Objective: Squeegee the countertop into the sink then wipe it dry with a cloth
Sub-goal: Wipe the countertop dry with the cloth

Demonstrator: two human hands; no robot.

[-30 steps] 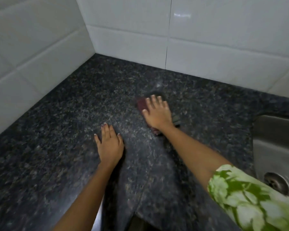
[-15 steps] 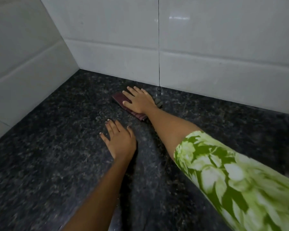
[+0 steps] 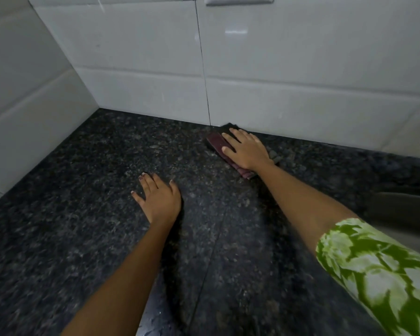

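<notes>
Since the earlier frame the right hand [image 3: 246,151] has slid the cloth [image 3: 216,141] back to the tiled wall [image 3: 289,98], frame centre-right — palm flat, fingers spread on it, not curled. Left hand [image 3: 159,197] lies open on the desk [image 3: 70,214], centre-left — holding nothing.

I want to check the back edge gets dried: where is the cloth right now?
In the head view the maroon cloth lies flat under the right hand, right of centre on the countertop, against the tiled back wall.
</notes>
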